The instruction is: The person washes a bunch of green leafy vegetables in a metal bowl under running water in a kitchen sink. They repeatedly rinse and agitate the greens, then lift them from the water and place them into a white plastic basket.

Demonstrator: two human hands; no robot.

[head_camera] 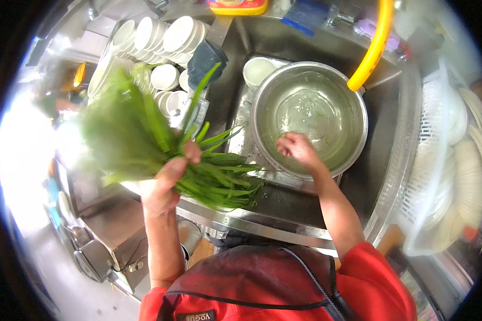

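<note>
A large bunch of long green leafy vegetables (221, 176) is gripped in my left hand (168, 176), held up over the sink's left front edge; its far part is blurred by motion. My right hand (295, 148), fingers curled, is over the near left part of a round metal basin (364, 120) of water with small green bits in it. Whether anything is between those fingers I cannot tell. The basin stands in a stainless steel sink (385, 100). The end of a yellow hose (357, 82) hangs at its upper right rim.
Stacked white bowls (180, 34) and a dark cloth (207, 64) lie left of the sink. A white bowl (259, 72) sits behind the basin's left side. At right stands a white plastic basket (425, 120) of dishes. A purple brush (377, 34) lies at the back ledge.
</note>
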